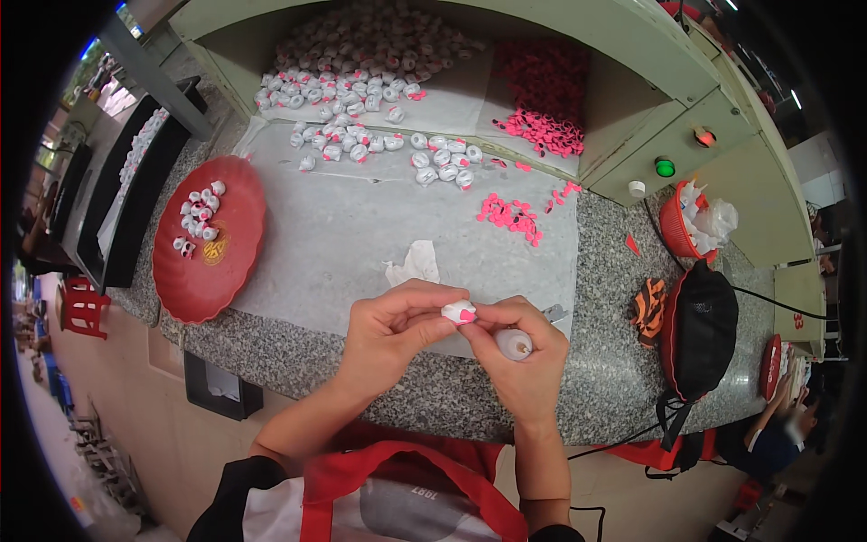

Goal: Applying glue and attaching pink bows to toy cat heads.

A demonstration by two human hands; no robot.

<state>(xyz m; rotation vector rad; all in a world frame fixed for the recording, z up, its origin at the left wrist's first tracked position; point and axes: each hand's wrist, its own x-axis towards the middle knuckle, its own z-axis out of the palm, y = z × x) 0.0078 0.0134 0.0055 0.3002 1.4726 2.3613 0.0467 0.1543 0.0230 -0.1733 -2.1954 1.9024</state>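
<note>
Two Hands Meet Over a Small, Rounded White Piece With a Bright Pink Patch (459,313)

The left hand (384,332) pinches the white piece between thumb and fingers, just above the near edge of the speckled grey granite worktop (433,393). The right hand (533,366) is closed around a small translucent white bottle with a narrow tip (514,344), its thumb and forefinger meeting the same piece from the other side.

Beyond the hands, a crumpled scrap of white paper or cloth (416,262) lies on a broad whitish sheet (339,230). Farther back on the sheet are loose bright pink flat pieces (510,217) and, to their left, a scattering of similar rounded white pieces (348,137). More of both kinds are heaped inside the pale green cabinet (623,68) behind.

To the left, a red scalloped plate (194,289) carries a small cluster of white pieces (200,213). To the right stand an orange-red plastic basket (675,226) and, nearer the person, a black fabric bag (704,330).
</note>
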